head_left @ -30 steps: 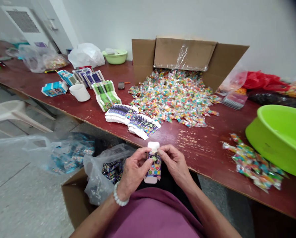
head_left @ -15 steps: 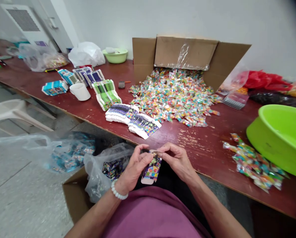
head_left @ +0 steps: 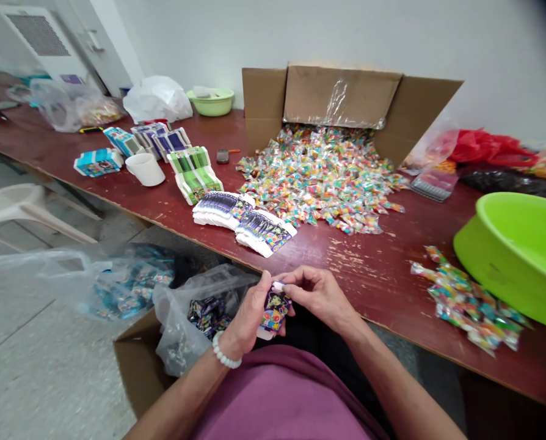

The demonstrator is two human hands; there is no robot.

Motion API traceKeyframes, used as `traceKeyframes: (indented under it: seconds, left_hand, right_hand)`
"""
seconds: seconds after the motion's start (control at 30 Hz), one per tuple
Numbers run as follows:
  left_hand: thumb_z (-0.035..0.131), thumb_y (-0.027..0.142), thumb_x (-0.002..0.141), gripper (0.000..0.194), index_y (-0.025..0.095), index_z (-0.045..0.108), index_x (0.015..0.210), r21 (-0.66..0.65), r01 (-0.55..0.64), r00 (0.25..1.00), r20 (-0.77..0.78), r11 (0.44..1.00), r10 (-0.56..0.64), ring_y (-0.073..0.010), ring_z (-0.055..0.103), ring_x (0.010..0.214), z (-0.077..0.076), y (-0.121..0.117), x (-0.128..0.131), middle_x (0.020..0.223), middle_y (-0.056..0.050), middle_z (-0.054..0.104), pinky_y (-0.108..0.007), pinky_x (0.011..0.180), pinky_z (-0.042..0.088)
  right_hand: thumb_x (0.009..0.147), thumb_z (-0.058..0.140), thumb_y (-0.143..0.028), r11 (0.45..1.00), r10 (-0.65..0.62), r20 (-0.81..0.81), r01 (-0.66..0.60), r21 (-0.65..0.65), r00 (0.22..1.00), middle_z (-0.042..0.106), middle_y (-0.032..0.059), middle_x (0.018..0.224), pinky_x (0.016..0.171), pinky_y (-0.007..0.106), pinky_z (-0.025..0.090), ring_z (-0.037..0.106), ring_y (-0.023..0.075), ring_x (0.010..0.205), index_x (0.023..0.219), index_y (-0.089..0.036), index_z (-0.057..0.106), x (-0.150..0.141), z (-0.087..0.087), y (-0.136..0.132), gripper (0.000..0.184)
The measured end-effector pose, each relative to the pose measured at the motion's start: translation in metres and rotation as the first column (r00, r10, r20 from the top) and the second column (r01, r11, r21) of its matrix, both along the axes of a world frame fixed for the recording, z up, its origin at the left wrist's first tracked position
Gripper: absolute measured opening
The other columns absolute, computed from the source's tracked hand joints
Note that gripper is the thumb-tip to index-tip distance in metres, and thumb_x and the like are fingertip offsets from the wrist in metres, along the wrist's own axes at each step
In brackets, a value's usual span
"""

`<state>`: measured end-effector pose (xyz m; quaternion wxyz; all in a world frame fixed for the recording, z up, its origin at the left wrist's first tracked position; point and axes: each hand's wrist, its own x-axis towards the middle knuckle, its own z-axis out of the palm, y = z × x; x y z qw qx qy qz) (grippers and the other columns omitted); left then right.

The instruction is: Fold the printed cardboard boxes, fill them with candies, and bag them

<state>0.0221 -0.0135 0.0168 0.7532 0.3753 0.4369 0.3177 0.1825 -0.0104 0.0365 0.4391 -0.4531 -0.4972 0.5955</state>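
A small purple candy box (head_left: 275,310) with colourful print is held over my lap at the table's front edge. My left hand (head_left: 251,318) wraps round it, thumb along its left side and fingertips showing at its right. With thumb and index finger pinched, my right hand (head_left: 316,294) grips the white flap at the box's top end. A pale flap sticks out at its lower end. Just beyond, on the table, lie fanned stacks of flat purple cartons (head_left: 264,231). Behind them spreads a large heap of wrapped candies (head_left: 323,177).
An opened cardboard box (head_left: 341,98) stands behind the heap. To the right are a green basin (head_left: 497,263) and a small candy pile (head_left: 474,299). Green cartons (head_left: 195,174) and a white cup (head_left: 145,169) stand left. A plastic bag (head_left: 176,342) of purple boxes sits below the table edge.
My left hand has closed round the box, its fingers now behind it. The top flap has folded down, with my right hand's fingers still on it.
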Motion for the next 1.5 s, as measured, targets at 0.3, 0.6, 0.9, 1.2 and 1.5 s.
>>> traceKeyframes:
  seconds: [0.3,0.6,0.9,1.2,1.5]
  left_hand:
    - [0.044,0.076,0.085,0.071,0.015,0.065,0.116,-0.060,-0.006,1.000,0.000,0.998,0.006,-0.0122,0.058,0.044,-0.002,-0.001,0.001,0.067,-0.003,0.065,-0.021,0.041,0.042]
    - [0.061,0.054,0.088,0.044,0.025,0.053,0.120,-0.215,-0.080,0.981,0.156,0.973,0.115,-0.0125,0.062,0.052,-0.016,-0.007,0.009,0.076,0.002,0.065,-0.021,0.048,0.045]
    - [0.070,0.046,0.085,0.043,0.019,0.056,0.115,-0.310,0.024,0.994,0.111,0.951,0.012,-0.0138,0.064,0.076,-0.051,-0.017,-0.024,0.102,-0.009,0.070,-0.023,0.067,0.044]
    - [0.081,0.027,0.058,0.039,0.019,0.066,0.093,-0.072,0.467,0.821,-0.335,0.881,-0.463,-0.0125,0.050,0.071,-0.052,0.022,-0.103,0.080,0.004,0.059,-0.021,0.062,0.039]
    - [0.073,0.028,0.072,0.031,0.020,0.052,0.094,-0.091,0.493,0.865,-0.050,0.865,-0.499,-0.0127,0.060,0.069,-0.055,0.035,-0.093,0.087,0.001,0.064,-0.019,0.056,0.041]
  right_hand:
    - [0.089,0.066,-0.039,0.980,0.061,0.139,-0.086,0.181,0.988,0.075,0.0059,0.098,0.064,0.031,0.055,0.068,0.0182,0.074,0.081,-0.021,0.069,0.005,0.003,-0.005,0.020]
    - [0.096,0.056,-0.027,0.879,-0.033,0.603,-0.264,0.396,0.797,0.070,0.0040,0.090,0.072,0.027,0.050,0.064,0.0162,0.080,0.095,-0.019,0.067,0.023,-0.029,0.020,0.013]
    - [0.087,0.047,-0.006,0.843,-0.499,0.808,-0.041,0.536,0.313,0.047,0.0200,0.148,0.105,0.049,0.037,0.045,0.0347,0.129,0.144,-0.010,0.045,0.076,-0.036,0.194,0.058]
    - [0.088,0.049,-0.011,0.874,-0.473,0.875,-0.072,0.481,0.105,0.064,0.0185,0.113,0.089,0.043,0.041,0.052,0.0337,0.108,0.126,-0.013,0.064,0.094,-0.054,0.217,0.041]
    - [0.096,0.045,-0.025,0.859,-0.509,0.855,-0.006,0.512,0.104,0.069,0.0141,0.099,0.088,0.037,0.043,0.060,0.0282,0.096,0.097,-0.016,0.074,0.127,-0.056,0.178,0.031]
